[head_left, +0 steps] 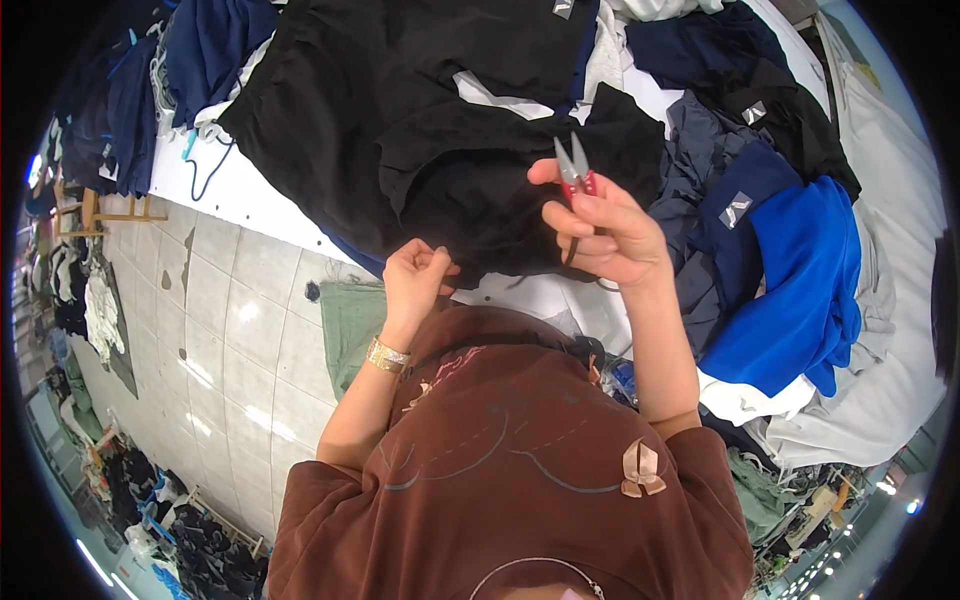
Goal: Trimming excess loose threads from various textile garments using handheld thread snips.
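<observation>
My right hand point(625, 235) is raised over the cloth and closed around a pair of thread snips point(577, 172) with red handles, their two short metal blades parted and pointing away from me. Below and to the left, my left hand point(412, 285) is closed in a pinch at the near edge of a black garment point(455, 215). What exactly lies between its fingertips is partly hidden. The garment is spread on the table in front of me, with a rounded opening in its middle and dark folds around it.
A white table point(255, 185) carries the cloth. To the right lie a bright blue garment point(810, 290), a navy garment point(755, 215) and crumpled grey cloth point(690, 150). Dark blue garments point(215, 50) are heaped at far left. A wooden stool point(95, 212) stands on the tiled floor.
</observation>
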Action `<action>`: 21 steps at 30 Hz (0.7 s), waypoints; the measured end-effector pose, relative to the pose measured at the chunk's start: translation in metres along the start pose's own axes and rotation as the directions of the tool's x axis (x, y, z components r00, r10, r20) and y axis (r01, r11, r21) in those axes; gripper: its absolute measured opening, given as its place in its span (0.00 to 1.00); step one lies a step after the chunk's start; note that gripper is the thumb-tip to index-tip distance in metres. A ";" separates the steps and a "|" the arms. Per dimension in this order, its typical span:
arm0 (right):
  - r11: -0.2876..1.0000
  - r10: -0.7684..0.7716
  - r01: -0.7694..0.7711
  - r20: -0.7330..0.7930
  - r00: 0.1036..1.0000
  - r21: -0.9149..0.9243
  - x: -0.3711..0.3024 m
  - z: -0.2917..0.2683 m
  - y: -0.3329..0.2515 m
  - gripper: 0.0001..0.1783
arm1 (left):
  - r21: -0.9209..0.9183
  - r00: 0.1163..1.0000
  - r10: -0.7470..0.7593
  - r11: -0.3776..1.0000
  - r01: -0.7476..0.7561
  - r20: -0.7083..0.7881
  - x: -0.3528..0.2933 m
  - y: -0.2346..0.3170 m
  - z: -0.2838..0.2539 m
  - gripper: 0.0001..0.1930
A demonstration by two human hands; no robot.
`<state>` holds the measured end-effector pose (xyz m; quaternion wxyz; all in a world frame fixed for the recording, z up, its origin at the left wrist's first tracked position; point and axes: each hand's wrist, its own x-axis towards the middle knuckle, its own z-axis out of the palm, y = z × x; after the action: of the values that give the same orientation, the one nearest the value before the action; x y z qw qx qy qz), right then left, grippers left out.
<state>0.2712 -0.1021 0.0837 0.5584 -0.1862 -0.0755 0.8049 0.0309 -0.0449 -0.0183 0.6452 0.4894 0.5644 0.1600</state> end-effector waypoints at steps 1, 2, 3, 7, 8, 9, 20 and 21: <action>1.000 0.000 0.000 0.001 1.000 -0.002 -0.002 0.007 -0.006 0.15 | -0.020 1.000 0.011 1.000 -0.011 -0.015 0.002 -0.003 -0.002 0.11; 0.966 -0.069 0.055 -0.047 0.997 -0.251 -0.003 0.015 -0.012 0.15 | -0.039 0.999 0.022 0.999 -0.023 -0.030 0.004 -0.006 -0.005 0.11; 0.869 -0.150 0.094 -0.077 0.986 -0.486 -0.005 0.023 -0.017 0.15 | -0.037 0.999 0.023 0.999 -0.024 -0.028 0.005 -0.010 -0.006 0.11; 0.519 -0.383 0.135 -0.088 0.919 -0.844 -0.006 0.052 -0.037 0.11 | -0.034 0.999 0.031 0.999 -0.032 -0.025 0.006 -0.016 -0.010 0.12; 0.519 -0.387 0.136 -0.091 0.918 -0.844 -0.004 0.059 -0.038 0.11 | -0.035 0.999 0.039 0.999 -0.040 -0.026 0.006 -0.016 -0.010 0.12; 0.443 -0.454 0.223 -0.002 0.891 -0.868 0.000 0.066 -0.037 0.10 | -0.033 0.999 0.040 0.999 -0.040 -0.023 0.006 -0.016 -0.010 0.12; 0.164 -0.380 -0.005 -0.068 0.923 -0.987 0.058 -0.014 0.033 0.12 | -0.088 1.000 0.017 0.996 -0.017 0.004 0.007 -0.017 -0.013 0.12; -0.155 -0.512 -0.087 0.005 0.859 -0.984 0.053 -0.025 0.041 0.14 | -0.087 1.000 0.015 0.996 -0.015 0.005 0.005 -0.014 -0.013 0.12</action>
<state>0.2293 -0.0701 0.0358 0.3607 -0.6784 -0.5615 0.3073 0.0165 -0.0420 -0.0313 0.6663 0.4656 0.5513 0.1878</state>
